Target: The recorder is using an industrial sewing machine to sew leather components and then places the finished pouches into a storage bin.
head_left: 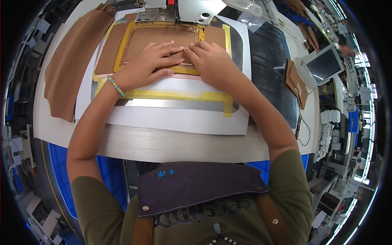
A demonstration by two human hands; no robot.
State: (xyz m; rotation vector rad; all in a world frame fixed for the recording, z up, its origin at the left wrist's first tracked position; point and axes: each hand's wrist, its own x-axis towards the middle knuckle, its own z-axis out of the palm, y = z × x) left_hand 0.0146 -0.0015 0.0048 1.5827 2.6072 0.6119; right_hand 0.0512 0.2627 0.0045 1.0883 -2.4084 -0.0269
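Observation:
A flat brown leather-like panel (163,36) lies inside a yellow-edged rectangular frame (123,49) under the machine. My left hand (149,65) rests across the frame's near part, fingers spread and laid flat, holding nothing. Beside it, my right hand (210,63) touches the panel near the frame's right side, its fingers bent and their tips set down on the surface. The fingertips of both hands almost meet. More brown sheet (105,57) shows around the frame. Yellow tape (163,95) borders a white area nearer me.
A sewing-type machine head (200,11) overhangs the frame's far side. Brown material (75,69) drapes at the left. To the right are a dark glossy panel (267,61), brown pieces (296,83) and a tilted screen (324,66). Blue bins (63,171) stand below the table edge (179,145).

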